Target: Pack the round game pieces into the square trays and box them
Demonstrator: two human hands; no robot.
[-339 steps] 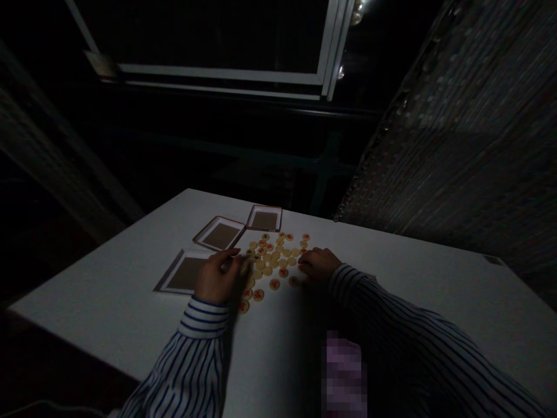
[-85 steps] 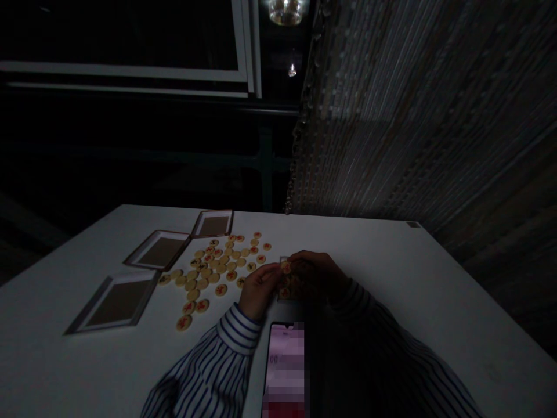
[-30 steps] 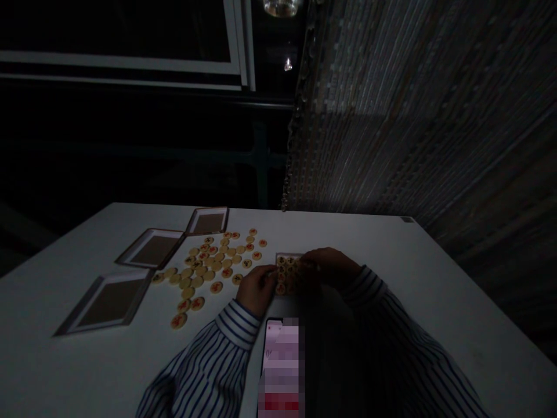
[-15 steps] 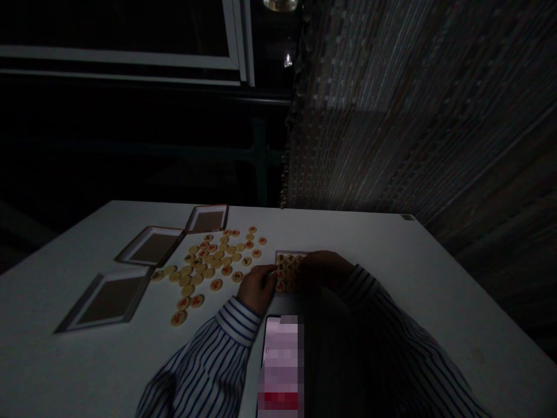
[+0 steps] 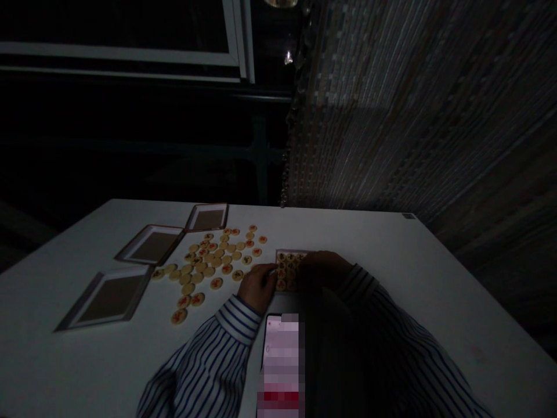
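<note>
A shallow box (image 5: 290, 292) lies flat on the table, with round Chinese chess pieces (image 5: 281, 273) set in rows inside it, some marked black, some red. My left hand (image 5: 258, 286) is curled against the box's left edge, thumb and fingers closed on its side. Over the right part of the box lies my right hand (image 5: 327, 267), dark in shadow; its fingers and anything under them are hidden. To the left of the box, many loose Chinese chess pieces (image 5: 209, 271) are scattered, some showing red or black characters, others plain.
Three open, shallow trays (image 5: 150, 271) run in a slanting row at the left of the white table (image 5: 348, 232). A lit phone (image 5: 278, 337) lies in front of the box. Behind the table hang a string curtain (image 5: 361, 116) and a dark railing (image 5: 256, 96).
The view has shifted very slightly. Both hands stay at the box in nearly the same pose, and the loose pieces look unmoved.
</note>
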